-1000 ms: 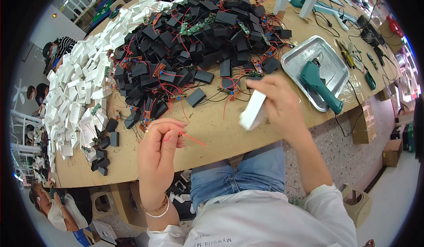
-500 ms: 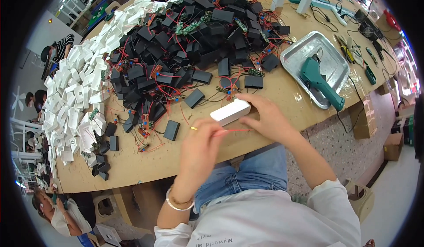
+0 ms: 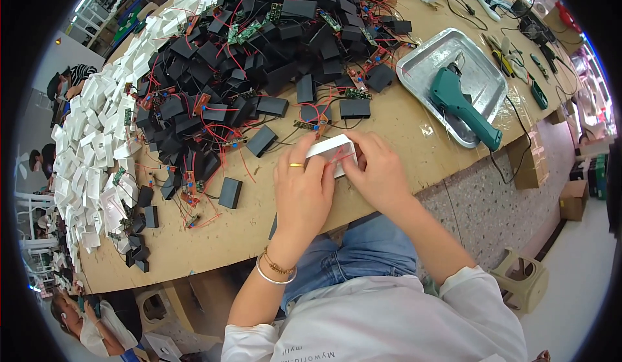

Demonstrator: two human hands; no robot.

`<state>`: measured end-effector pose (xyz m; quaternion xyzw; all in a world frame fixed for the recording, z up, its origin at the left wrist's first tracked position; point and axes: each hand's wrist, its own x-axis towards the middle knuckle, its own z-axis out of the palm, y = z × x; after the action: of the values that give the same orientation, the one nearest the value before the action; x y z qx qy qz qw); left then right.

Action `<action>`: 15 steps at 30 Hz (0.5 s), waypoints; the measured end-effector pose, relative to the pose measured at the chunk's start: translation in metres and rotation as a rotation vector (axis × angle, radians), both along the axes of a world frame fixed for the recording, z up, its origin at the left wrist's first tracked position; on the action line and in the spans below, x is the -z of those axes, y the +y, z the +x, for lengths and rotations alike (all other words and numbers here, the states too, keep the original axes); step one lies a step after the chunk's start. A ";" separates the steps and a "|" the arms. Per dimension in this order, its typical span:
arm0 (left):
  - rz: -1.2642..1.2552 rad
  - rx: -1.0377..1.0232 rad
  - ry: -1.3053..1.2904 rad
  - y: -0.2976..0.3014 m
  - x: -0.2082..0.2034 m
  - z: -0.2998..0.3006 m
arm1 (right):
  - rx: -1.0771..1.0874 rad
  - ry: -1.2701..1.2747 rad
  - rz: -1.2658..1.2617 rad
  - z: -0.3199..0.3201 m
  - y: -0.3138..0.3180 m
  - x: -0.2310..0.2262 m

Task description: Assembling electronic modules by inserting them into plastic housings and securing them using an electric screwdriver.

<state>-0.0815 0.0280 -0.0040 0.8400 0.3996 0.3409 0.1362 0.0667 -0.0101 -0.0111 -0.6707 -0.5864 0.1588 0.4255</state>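
A small white plastic box [image 3: 329, 144] is held between my two hands above the near edge of the table, its hollow side turned toward me. My left hand [image 3: 303, 186] grips its left end, with the index finger and thumb reaching into the hollow. The fingers of my right hand [image 3: 376, 171] close around the right end, the thumb at the opening. A thin red wire [image 3: 337, 157] shows inside the box between my fingertips. What else lies in the box is hidden by my fingers.
Black boxes [image 3: 285, 57] with red wires and circuit boards are heaped beyond my hands. White box shells [image 3: 97, 135] pile up at the left. To the right, a green glue gun [image 3: 463, 106] lies on a metal tray [image 3: 414, 70], near pliers [image 3: 501, 61].
The white box has turned from its closed face to its hollow side. My left hand has moved from the loose red wire's end to the box, fingers inside. The whole view has shifted slightly.
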 end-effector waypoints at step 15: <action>-0.253 0.016 -0.215 -0.006 -0.005 -0.001 | 0.563 -0.558 -0.483 0.154 0.003 -0.046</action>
<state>-0.0830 0.0222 0.0009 0.7781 0.4158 0.3745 0.2854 0.2211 -0.0067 0.0347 -0.9008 -0.4197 -0.0176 0.1097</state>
